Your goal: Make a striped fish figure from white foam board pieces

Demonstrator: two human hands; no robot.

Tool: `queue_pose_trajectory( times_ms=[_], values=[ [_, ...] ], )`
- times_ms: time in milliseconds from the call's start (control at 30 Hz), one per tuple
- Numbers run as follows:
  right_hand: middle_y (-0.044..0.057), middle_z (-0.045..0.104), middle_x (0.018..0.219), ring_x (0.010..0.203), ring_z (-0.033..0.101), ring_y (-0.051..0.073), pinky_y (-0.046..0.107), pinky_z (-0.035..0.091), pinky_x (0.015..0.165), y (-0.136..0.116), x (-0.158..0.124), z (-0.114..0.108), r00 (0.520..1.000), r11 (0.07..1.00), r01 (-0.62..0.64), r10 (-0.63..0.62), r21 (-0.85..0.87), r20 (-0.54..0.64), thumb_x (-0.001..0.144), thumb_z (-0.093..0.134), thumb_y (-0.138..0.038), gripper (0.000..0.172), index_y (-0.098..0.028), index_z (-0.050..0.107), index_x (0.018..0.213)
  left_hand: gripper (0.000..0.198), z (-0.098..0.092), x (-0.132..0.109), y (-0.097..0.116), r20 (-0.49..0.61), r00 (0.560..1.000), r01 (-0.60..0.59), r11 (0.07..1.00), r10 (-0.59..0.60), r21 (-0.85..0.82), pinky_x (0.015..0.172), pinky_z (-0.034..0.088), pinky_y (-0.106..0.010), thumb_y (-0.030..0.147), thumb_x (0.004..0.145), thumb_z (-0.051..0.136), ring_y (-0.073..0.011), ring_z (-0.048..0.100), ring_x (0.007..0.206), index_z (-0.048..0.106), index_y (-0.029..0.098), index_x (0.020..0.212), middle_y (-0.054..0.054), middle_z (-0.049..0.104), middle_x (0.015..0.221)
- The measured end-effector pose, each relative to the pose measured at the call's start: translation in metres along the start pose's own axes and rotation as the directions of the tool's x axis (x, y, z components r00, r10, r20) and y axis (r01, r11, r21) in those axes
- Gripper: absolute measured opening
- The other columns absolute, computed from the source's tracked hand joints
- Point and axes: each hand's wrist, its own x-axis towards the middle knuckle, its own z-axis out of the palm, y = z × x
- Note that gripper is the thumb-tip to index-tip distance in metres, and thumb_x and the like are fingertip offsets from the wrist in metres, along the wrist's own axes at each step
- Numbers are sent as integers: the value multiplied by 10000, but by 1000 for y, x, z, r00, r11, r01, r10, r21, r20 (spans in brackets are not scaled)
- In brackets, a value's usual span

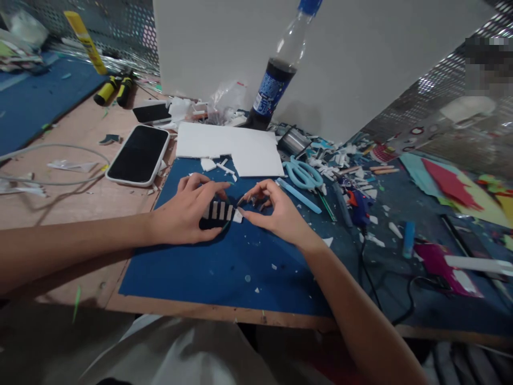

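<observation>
My left hand (186, 209) curls over a small dark piece (219, 223) on the blue mat (224, 272), thumb along its near edge and fingers along the far edge. Several short pale strips (222, 210) lie side by side across the dark piece, and my hand hides its left end. At its right end, my right hand (276, 211) has thumb and fingertips closed around a small white piece (238, 216). That white piece sits against or right beside the dark one; I cannot tell whether they are joined.
Behind the hands lies a cut white foam sheet (228, 141), with a bottle (272, 85) past it. Blue scissors (302, 174), a light-blue strip (300, 195) and a glue gun (358, 206) with a black cord are to the right. A phone (138, 155) and pliers (114, 90) are left.
</observation>
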Motion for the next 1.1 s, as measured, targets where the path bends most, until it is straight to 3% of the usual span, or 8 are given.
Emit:
queue_pose_trajectory(
  times_ms=[200,400,500,600,733,900,1100],
  values=[
    [69,596,1013,744,480,158,322,394,616,-9,23,-13,973,986,-164,165,-23,161,683,716,-333,342,-227,445,862,667,-1,1,0,29,1000,4,1000,-4,-4,852,310,-432,431,828,552,-320,407,1059,287,151,1373,-131,568,1172],
    [48,619,949,753,509,158,319,408,631,-12,33,-14,953,980,-198,188,18,239,656,740,-283,360,-230,430,831,677,-1,1,-1,37,999,12,1000,-11,-3,864,303,-427,447,820,558,-328,397,1078,296,146,1368,-131,558,1191],
    [37,621,927,681,482,133,309,401,599,-10,34,-12,955,977,-211,202,20,216,662,732,-268,347,-228,436,838,675,-2,1,0,40,999,17,1000,-17,-6,870,300,-427,447,821,559,-329,391,1082,300,145,1367,-131,557,1196],
    [30,621,911,607,430,109,302,382,565,-3,36,-9,974,977,-213,213,-10,73,673,719,-271,326,-225,436,829,671,-2,2,1,45,999,27,1000,-27,-12,882,295,-437,443,823,554,-329,385,1086,299,146,1368,-130,557,1198],
    [30,615,922,624,436,110,309,398,600,5,37,-9,987,990,-138,139,19,-81,701,692,-276,270,-218,456,819,677,-2,2,1,50,998,31,999,-30,-20,880,296,-437,445,821,551,-332,383,1087,302,140,1373,-134,558,1190],
    [29,610,864,692,488,130,322,405,661,0,29,-14,996,987,62,-71,145,55,801,594,-289,100,-204,541,809,682,-1,1,0,38,999,26,1000,-25,-17,861,303,-426,458,819,541,-328,386,1074,308,148,1380,-127,565,1180],
    [30,604,842,739,503,161,334,404,673,-6,24,-11,992,997,80,-79,2,96,827,546,-283,80,-222,541,775,690,0,1,-1,38,999,27,999,-26,-25,884,296,-448,458,816,557,-337,377,1094,297,160,1382,-126,558,1198]
  ],
)
